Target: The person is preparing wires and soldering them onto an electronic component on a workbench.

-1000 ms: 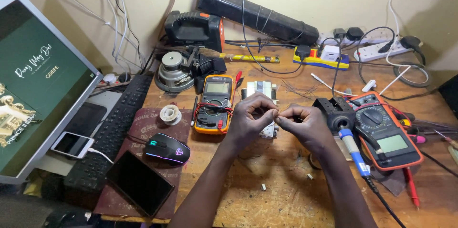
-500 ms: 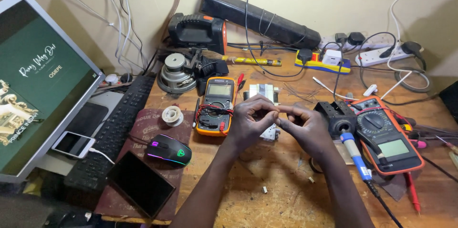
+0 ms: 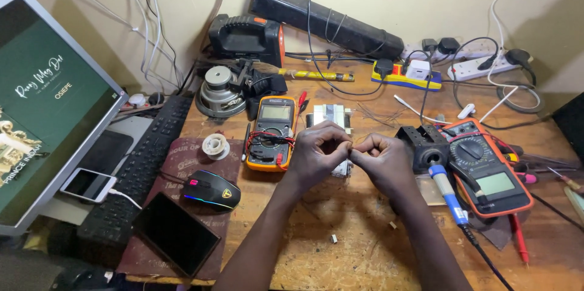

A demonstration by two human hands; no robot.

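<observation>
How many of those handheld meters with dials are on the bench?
2. A yellow meter lies just beyond the left hand. An orange meter lies to the right of the right hand, beside the soldering iron. Clutter may hide others.

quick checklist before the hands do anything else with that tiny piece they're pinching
1. Both fingertips meet: left hand and right hand touch over the bench: ok.
2. Piece between the fingers identifiable: cannot tell, too small.
3. Soldering iron parked: blue handle leans in its black stand beside the right hand: ok.
4. Yellow multimeter clear of the hands: lies just left of them, leads coiled on it: ok.
5. Loose bits on the wooden bench: small piece lies near the forearms: not ok.
</observation>
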